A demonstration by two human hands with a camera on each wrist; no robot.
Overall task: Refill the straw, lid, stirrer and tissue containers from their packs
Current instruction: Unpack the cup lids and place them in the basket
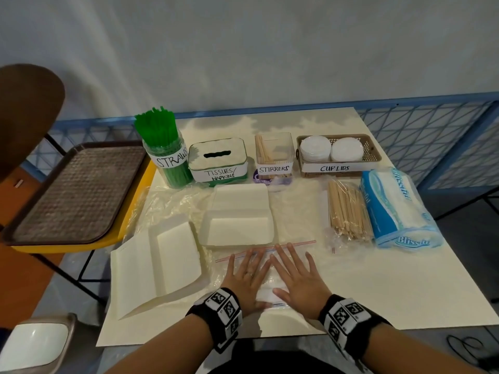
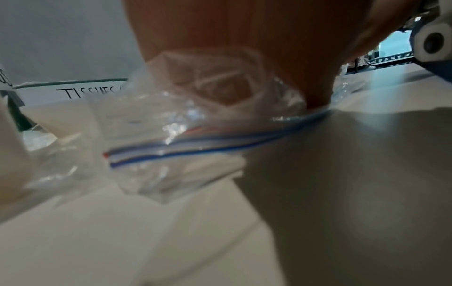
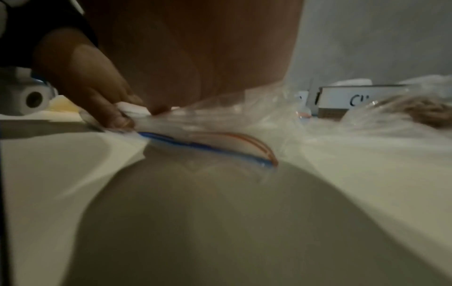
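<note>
While both hands lie flat on it: the zip bag [image 1: 266, 268] is pressed against the table [image 1: 378, 279] at the near edge.
Left hand: the left hand [image 1: 247, 279] is spread, palm down, fingers straight, resting on the left part of the bag.
Right hand: the right hand [image 1: 294, 276] is spread the same way just beside it, the index fingers nearly touching.
Step in hand: the emptied bag seems to be smoothed flat; this is judged, not seen.
How it is done well: air is best pushed toward the open zip strip beyond the fingertips, with even pressure, so the slippery film is not bunched under the palms.
Beyond the fingertips: two white napkin stacks [image 1: 239, 214] are laid, and behind them the tissue box [image 1: 218, 160], still to be filled, it seems.
Left of the left hand: a third napkin stack [image 1: 172, 255] is set on clear wrapping, close enough to be nudged.
Right of the right hand, farther off: the stirrer pack [image 1: 347, 211] and tissue pack [image 1: 399, 209] are waiting.
Far row: the straw jar [image 1: 166, 155], stirrer holder [image 1: 274, 155] and lid basket [image 1: 337, 155] are lined up.
In the way: loose wrapping is spread under the stacks.
</note>
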